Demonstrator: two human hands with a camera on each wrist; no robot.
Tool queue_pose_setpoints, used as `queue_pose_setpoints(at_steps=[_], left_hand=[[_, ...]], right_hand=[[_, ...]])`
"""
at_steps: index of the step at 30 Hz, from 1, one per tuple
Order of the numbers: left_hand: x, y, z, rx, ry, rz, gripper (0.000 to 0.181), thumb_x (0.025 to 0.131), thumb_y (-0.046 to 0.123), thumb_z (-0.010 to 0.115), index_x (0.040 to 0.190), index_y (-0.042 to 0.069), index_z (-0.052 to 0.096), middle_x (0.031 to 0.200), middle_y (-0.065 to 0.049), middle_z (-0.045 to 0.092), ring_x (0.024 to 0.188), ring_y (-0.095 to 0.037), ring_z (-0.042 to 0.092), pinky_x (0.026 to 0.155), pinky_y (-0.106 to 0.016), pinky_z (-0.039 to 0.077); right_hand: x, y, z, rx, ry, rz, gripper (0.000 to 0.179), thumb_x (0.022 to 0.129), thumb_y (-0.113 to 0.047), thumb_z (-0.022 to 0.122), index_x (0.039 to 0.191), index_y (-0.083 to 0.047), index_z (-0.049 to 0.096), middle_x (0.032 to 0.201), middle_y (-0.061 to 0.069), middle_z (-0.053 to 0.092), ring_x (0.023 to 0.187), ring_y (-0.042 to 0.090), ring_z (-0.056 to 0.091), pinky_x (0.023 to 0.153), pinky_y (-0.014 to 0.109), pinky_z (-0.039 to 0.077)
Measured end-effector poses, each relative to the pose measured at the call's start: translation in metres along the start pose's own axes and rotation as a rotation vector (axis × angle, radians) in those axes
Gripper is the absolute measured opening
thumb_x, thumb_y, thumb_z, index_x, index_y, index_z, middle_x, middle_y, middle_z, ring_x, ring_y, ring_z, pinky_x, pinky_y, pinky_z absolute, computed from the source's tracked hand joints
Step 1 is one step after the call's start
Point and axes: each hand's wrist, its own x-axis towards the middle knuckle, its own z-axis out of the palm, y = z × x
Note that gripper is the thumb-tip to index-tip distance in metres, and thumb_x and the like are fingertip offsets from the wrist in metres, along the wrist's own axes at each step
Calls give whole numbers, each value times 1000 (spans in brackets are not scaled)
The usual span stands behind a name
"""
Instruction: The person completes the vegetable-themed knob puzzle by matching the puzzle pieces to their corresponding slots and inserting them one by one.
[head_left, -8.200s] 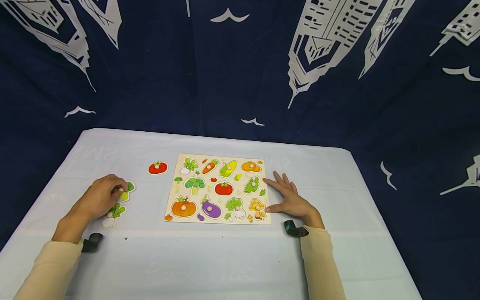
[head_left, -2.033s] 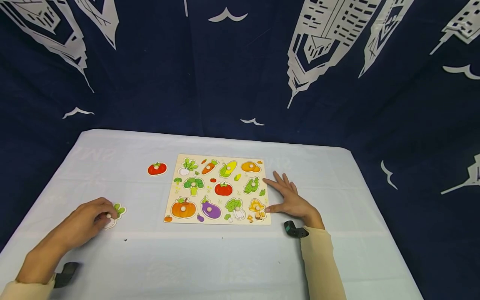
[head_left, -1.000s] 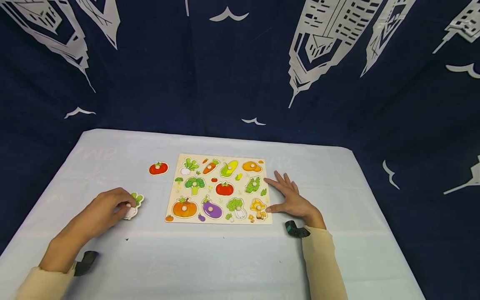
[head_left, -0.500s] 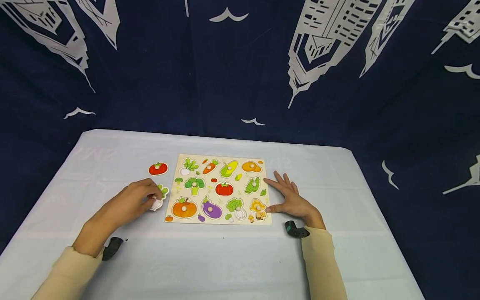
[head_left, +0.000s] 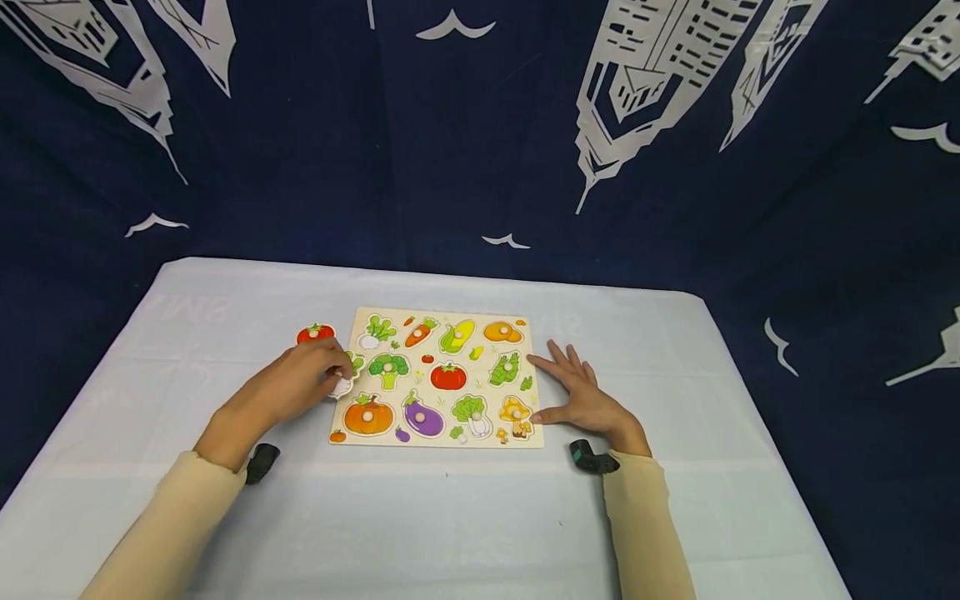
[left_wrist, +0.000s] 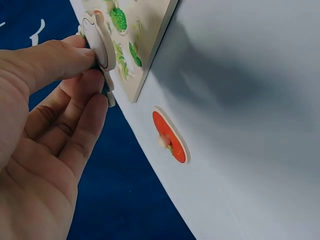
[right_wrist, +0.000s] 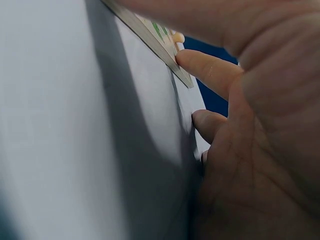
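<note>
My left hand [head_left: 303, 379] pinches a turnip puzzle piece [head_left: 343, 387], white with green leaves, over the left edge of the wooden puzzle board [head_left: 437, 438]. In the left wrist view, thumb and fingers hold the turnip piece [left_wrist: 96, 42] tilted on edge, clear of the table. A tomato piece [head_left: 315, 332] with a small knob lies on the table just beyond the left hand, partly covered by it. My right hand [head_left: 588, 406] is spread at the board's right edge, its thumb and index fingertips at the rim; the right wrist view shows the index fingertip at the board's edge [right_wrist: 155, 48].
Several vegetable pieces with knobs sit in the board, among them a pumpkin [head_left: 368, 416], an eggplant [head_left: 423, 418] and a corn cob [head_left: 457, 337]. The table has a white cloth [head_left: 450, 525]. Behind it hangs a dark blue patterned curtain [head_left: 450, 167].
The broccoli piece my left hand held earlier has gone from the table's left side. My left hand has since picked up the turnip piece and carried it rightward to the board. The right hand stays put.
</note>
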Motion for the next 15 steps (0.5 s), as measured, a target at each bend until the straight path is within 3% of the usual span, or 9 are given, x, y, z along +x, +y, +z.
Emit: queue_pose_setpoints(at_steps=[9,15], left_hand=[[30,-2,4,0,-1,38,17,90,-3,65,99,8,74,102,-3,66,93,-21,60,89,-41,55],[47,-7,7,21,30,-18,19,92,-3,61,100,8,74,108,-5,66,100,-24,62,95,-45,53]], right_hand=[[0,-1,-1,3,-3,15,101,70,-36,90,156,-24,38,170,13,3,155,37,-14,120,64,-11],[1,0,0,8,-1,11,101,71,-35,90,156,-24,38,170,13,3,155,37,-15,120,64,-11]])
